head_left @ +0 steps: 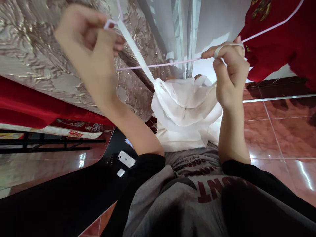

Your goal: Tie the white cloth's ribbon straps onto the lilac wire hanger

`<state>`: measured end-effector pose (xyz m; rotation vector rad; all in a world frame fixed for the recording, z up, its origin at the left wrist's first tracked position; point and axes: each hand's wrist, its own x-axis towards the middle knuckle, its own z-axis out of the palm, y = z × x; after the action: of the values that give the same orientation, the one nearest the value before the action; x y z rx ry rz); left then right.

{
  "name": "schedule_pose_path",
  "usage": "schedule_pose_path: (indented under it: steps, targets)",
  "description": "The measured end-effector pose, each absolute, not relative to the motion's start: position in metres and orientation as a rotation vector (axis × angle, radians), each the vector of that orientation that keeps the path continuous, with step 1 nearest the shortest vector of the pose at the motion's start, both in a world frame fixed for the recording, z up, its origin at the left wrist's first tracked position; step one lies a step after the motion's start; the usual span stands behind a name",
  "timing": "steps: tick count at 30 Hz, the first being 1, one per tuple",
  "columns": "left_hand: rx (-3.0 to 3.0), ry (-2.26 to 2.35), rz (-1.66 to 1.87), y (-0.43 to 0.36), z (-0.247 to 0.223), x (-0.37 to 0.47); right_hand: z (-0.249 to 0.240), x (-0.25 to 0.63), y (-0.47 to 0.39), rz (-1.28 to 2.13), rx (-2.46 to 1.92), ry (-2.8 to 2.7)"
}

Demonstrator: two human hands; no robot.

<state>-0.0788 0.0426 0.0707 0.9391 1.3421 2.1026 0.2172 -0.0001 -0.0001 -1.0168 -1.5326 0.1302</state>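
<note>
Left to right about the white cloth (pixel 185 121), which lies gathered in front of the person's torso: at far left, a red fabric (pixel 27 105) extends below a patterned textile (pixel 32 56) with shiny raised motifs. To the lower left of the cloth, a black worktop (pixel 74 184) bears a pale phone (pixel 126 159) and a small white case (pixel 120 172). Above and left of the cloth, the left hand (pixel 95 49) is raised and blurred, its fingers curled beside a bend of the lilac cord (pixel 172 63); whether they pinch it cannot be told. A white strip (pixel 135 49) slants from near this hand down to the cloth's upper left edge. The cord crosses above the cloth to the right hand (pixel 230 70), at upper right, whose bent fingers grip it, a pale band (pixel 217 52) looped across them. Beyond, right of the cloth, hangs a red garment (pixel 276 42).
</note>
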Motion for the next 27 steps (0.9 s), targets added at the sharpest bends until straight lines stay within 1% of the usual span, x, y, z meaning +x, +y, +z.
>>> schedule_pose_path:
  steps: [1,2,3,5,7,11,14,16,20,25,27]
  targets:
    - [1.218,1.266,1.909,0.036,0.062,-0.068,0.001,0.217,-0.001,0.125,-1.019,-1.529]
    - [1.293,1.19,1.855,0.03,0.052,-0.056,0.002,0.215,-0.002,0.125,-1.02,-1.527]
    - [1.18,1.123,1.936,0.025,0.041,-0.044,0.002,0.214,-0.003,0.124,-1.019,-1.53]
    - [1.024,0.986,1.94,0.017,0.021,-0.023,0.004,0.21,-0.004,0.117,-1.024,-1.533]
    - [1.081,0.905,1.883,0.013,0.007,-0.008,0.003,0.208,-0.003,0.111,-1.009,-1.528]
    - [1.153,0.9,1.849,0.015,0.002,-0.003,-0.007,0.227,0.006,0.072,-0.895,-1.385]
    - [1.151,0.88,1.884,0.019,0.002,-0.008,-0.016,0.265,0.016,-0.021,-0.877,-1.184]
    - [1.145,0.845,1.907,0.02,0.001,-0.009,-0.015,0.292,0.021,-0.054,-0.872,-1.161]
    - [1.095,0.758,1.906,0.02,0.001,-0.006,0.012,0.324,0.023,0.003,-1.004,-1.272]
    - [1.062,0.818,1.88,0.018,0.004,-0.007,0.066,0.32,0.017,0.17,-1.311,-1.599]
    - [1.058,0.888,1.835,0.018,0.003,-0.008,0.077,0.313,0.016,0.292,-1.272,-1.6]
